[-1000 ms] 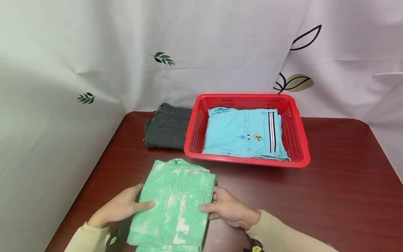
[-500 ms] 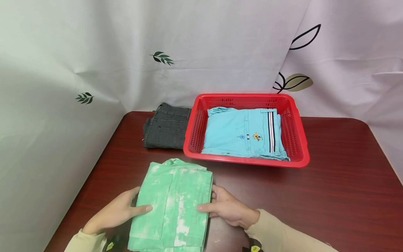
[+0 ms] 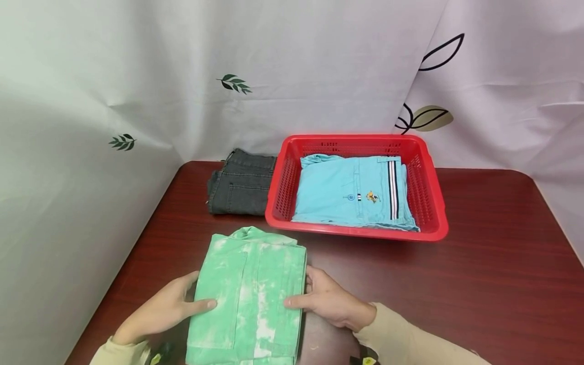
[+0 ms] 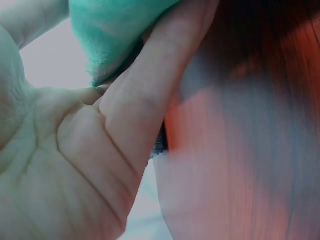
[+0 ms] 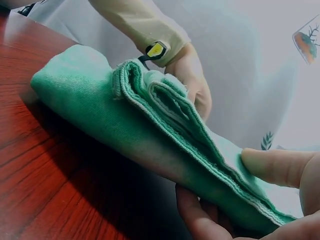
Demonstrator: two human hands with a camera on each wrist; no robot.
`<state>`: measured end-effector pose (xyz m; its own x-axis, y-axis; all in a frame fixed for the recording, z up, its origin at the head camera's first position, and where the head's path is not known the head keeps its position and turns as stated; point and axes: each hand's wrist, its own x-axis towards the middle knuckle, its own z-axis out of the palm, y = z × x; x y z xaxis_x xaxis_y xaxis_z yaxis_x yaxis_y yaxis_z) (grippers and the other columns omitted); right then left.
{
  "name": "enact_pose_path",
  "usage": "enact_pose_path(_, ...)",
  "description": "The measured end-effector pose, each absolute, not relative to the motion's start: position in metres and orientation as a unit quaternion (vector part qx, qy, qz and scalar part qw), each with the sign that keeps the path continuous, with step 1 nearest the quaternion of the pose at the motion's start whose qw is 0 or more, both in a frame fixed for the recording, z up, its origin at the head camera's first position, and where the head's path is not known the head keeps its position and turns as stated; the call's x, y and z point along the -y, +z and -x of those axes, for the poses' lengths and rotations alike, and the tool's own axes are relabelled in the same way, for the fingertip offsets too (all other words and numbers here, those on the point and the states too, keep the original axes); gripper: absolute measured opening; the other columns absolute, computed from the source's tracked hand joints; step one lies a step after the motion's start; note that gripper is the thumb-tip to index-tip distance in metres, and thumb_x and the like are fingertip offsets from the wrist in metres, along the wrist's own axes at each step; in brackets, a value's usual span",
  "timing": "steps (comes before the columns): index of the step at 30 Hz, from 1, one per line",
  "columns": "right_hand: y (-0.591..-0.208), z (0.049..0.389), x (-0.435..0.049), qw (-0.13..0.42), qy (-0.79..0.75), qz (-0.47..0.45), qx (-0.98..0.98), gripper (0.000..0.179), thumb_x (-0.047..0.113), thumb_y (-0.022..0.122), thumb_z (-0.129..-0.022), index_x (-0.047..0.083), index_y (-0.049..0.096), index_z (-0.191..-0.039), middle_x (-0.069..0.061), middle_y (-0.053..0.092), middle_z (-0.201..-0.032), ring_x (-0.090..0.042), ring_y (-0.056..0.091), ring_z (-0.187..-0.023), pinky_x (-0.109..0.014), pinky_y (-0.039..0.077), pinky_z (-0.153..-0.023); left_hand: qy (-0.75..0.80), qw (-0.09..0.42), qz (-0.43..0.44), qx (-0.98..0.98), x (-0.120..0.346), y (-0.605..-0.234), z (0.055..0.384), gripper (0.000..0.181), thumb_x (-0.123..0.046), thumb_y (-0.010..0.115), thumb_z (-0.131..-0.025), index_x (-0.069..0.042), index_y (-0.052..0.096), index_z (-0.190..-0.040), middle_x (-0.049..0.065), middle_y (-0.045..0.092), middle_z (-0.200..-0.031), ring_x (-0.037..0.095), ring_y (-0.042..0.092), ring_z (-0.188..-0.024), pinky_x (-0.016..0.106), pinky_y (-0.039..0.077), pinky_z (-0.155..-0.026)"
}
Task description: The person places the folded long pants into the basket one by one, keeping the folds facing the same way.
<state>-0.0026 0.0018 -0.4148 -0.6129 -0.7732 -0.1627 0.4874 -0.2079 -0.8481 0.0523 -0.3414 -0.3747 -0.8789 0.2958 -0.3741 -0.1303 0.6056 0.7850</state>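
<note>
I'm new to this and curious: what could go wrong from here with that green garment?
The folded green garment is gripped near its two sides, so its middle might sag. Its layered edge shows open gaps; the layers could slip if the right fingers loosen. If put in the red basket, it might rumple the blue garment inside.

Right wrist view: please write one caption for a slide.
Right hand gripping a folded, mottled green-and-white cloth garment, left hand opposite, over a reddish wood-grain table.

Bright head view, pale sheen on your counter point(image 3: 493, 253)
Your left wrist view blurs; your right shows dark shadow.
</note>
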Motion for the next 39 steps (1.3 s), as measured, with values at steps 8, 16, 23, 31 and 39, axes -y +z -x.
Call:
enact_pose_path(8,-0.41,0.002,-0.001,0.398,-0.75,0.157,-0.505,0.069,-0.009,0.065,-0.091,-0.009,0.029,-0.15,-0.027,0.061,-0.13,-0.034,0.064,-0.116,-0.04,0.056,-0.091,0.456,0.246,-0.04,-0.855,0.342,-0.371,-0.055,0.068,-0.029,0.072,-0.095,0.005,0.04,-0.144,0.012,0.063,-0.127,0.014,0.068,-0.106,0.028,0.055,-0.082)
enact_pose_path(16,-0.404,0.003,0.0,0.395,-0.745,0.156,-0.514,0.067,-0.008,0.065,-0.091,-0.009,0.03,-0.149,-0.025,0.062,-0.128,-0.033,0.065,-0.115,-0.04,0.056,-0.091,0.452,0.235,-0.033,-0.86,0.343,-0.368,-0.056,0.072,-0.029,0.074,-0.093,0.006,0.039,-0.145,0.013,0.063,-0.127,0.012,0.067,-0.108,0.027,0.055,-0.083)
enact_pose_path(23,-0.399,0.003,0.001,0.382,-0.736,0.156,-0.536,0.065,-0.008,0.066,-0.09,-0.011,0.033,-0.146,-0.024,0.064,-0.125,-0.031,0.066,-0.111,-0.038,0.057,-0.088,0.453,0.23,-0.028,-0.861,0.343,-0.364,-0.057,0.07,-0.03,0.073,-0.094,0.004,0.04,-0.144,0.013,0.062,-0.127,0.011,0.067,-0.109,0.027,0.055,-0.083)
enact_pose_path(31,-0.394,0.004,0.0,0.374,-0.731,0.162,-0.547,0.066,-0.006,0.067,-0.091,-0.009,0.032,-0.147,-0.022,0.064,-0.126,-0.028,0.066,-0.111,-0.037,0.057,-0.088,0.462,0.224,-0.023,-0.858,0.341,-0.362,-0.059,0.07,-0.029,0.074,-0.093,0.004,0.039,-0.144,0.014,0.063,-0.126,0.013,0.068,-0.107,0.03,0.056,-0.082)
enact_pose_path(39,-0.391,0.005,-0.002,0.38,-0.733,0.165,-0.54,0.067,-0.004,0.067,-0.092,-0.007,0.031,-0.149,-0.02,0.063,-0.129,-0.027,0.065,-0.113,-0.036,0.056,-0.089,0.467,0.224,-0.013,-0.855,0.339,-0.358,-0.061,0.071,-0.029,0.073,-0.094,0.002,0.037,-0.147,0.013,0.064,-0.126,0.016,0.07,-0.104,0.031,0.057,-0.082)
